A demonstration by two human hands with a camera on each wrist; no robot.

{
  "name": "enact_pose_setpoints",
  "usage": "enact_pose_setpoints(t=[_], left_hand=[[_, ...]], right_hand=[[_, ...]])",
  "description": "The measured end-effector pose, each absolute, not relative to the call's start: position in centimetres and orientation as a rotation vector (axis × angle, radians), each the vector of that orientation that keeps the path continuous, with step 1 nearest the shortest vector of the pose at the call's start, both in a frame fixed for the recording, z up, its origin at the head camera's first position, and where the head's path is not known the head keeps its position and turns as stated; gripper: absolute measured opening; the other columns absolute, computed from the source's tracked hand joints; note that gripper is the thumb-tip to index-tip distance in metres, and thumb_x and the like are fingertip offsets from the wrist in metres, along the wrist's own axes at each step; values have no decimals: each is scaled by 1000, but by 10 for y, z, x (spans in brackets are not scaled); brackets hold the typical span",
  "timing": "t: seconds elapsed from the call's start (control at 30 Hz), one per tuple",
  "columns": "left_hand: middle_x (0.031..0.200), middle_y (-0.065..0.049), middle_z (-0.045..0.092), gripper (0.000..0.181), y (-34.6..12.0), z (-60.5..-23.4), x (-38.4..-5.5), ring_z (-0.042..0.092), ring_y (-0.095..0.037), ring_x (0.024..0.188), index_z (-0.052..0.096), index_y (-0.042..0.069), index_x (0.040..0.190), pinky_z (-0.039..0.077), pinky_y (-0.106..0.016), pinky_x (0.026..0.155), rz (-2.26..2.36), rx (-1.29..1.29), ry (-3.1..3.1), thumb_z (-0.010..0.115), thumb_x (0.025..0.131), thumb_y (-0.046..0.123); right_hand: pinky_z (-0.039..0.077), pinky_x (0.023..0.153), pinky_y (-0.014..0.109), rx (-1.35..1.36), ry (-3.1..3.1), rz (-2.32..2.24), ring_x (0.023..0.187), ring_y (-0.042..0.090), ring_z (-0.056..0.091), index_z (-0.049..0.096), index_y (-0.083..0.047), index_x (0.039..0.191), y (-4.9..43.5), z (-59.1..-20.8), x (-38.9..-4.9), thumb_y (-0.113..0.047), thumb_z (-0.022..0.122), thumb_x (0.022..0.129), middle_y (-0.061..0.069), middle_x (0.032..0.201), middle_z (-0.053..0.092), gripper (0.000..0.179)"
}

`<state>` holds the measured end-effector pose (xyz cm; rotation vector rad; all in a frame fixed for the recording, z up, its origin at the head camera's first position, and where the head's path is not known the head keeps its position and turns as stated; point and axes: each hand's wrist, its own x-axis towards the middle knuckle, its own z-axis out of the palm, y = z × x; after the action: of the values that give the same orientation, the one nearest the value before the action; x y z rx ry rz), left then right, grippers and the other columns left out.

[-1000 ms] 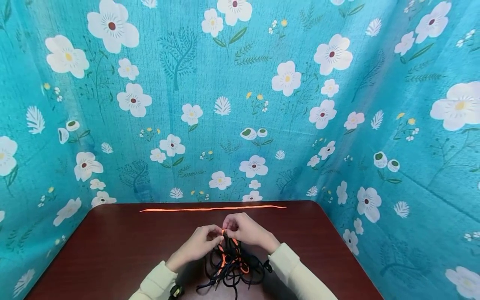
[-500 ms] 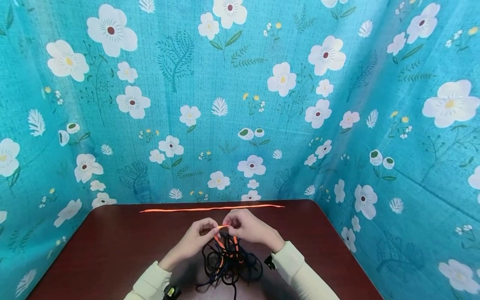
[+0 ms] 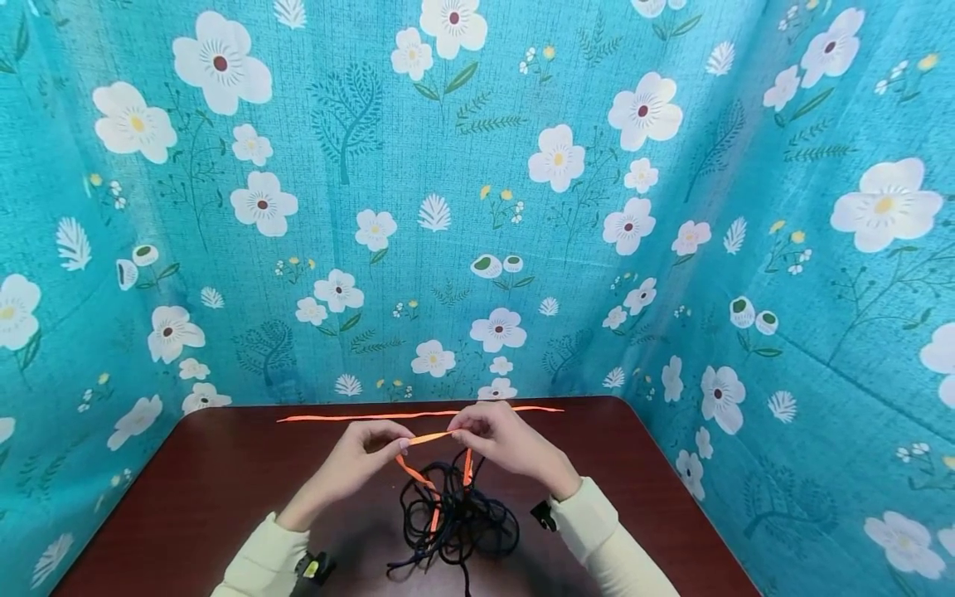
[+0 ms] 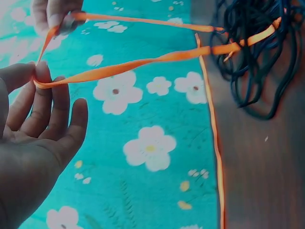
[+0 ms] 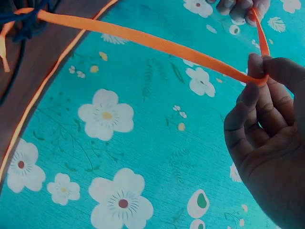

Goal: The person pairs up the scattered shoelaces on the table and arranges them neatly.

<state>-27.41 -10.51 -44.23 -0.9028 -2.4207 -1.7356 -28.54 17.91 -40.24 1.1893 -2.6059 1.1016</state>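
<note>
Between thumb and fingertips, my left hand (image 3: 356,460) pinches a flat orange shoelace (image 4: 119,69). My right hand (image 3: 507,439) pinches the same lace a short way to the right, so a stretch runs taut between the two hands. From each hand the lace slopes down into a tangle of dark laces (image 3: 492,526) on the table, where parts of it are hidden among the loops. In the right wrist view a loose orange end hangs beside the dark strands.
A second orange lace (image 3: 336,417) lies straight along the far edge of the dark red-brown table (image 3: 224,481). Behind the table and on the right hangs a blue floral curtain (image 3: 418,290).
Both hands have risen off the tangle, and the left hand has moved left. More orange lace has come out of the dark laces, and the stretch between the hands is longer.
</note>
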Motion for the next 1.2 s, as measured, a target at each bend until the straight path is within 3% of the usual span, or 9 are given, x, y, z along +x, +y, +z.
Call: enact_pose_setpoints(t=[0.17, 0.37, 0.63, 0.9, 1.2], left_hand=[[93, -1, 74, 12, -122, -428, -270, 68, -22, 80, 77, 18, 105, 54, -29, 66, -1693, -884, -2418, 69, 99, 24], [93, -1, 75, 11, -145, -418, -271, 68, -15, 81, 77, 15, 105, 57, -31, 68, -1611, -837, -2408, 71, 97, 19], [99, -1, 75, 14, -181, -413, -270, 67, -15, 86, 76, 13, 108, 57, -29, 73, -1519, -722, -2444, 70, 98, 20], [103, -6, 76, 21, -206, -418, -269, 69, -12, 91, 76, 11, 112, 58, -27, 75, -1461, -581, -2474, 71, 97, 25], [101, -7, 77, 26, -236, -423, -269, 70, -11, 84, 75, 9, 114, 58, -27, 72, -1373, -458, -2489, 72, 97, 28]], right_hand=[[51, 58, 25, 1167, -2564, 1088, 65, 7, 56, 76, -26, 109, 187, -394, -280, -16, 68, 99, -13, 85, 67, 16], [46, 58, 24, 1149, -2541, 1016, 66, 7, 51, 76, -25, 113, 198, -385, -279, -17, 68, 99, -11, 86, 65, 18], [53, 64, 27, 1074, -2516, 1061, 76, 9, 60, 78, -17, 113, 214, -383, -285, -12, 72, 95, -6, 102, 74, 19], [49, 60, 26, 1037, -2522, 1056, 70, 9, 54, 77, -18, 113, 223, -386, -288, -16, 73, 95, -7, 88, 69, 18], [50, 62, 27, 971, -2555, 1021, 71, 11, 54, 78, -18, 108, 234, -390, -296, -12, 75, 93, -8, 84, 64, 17]])
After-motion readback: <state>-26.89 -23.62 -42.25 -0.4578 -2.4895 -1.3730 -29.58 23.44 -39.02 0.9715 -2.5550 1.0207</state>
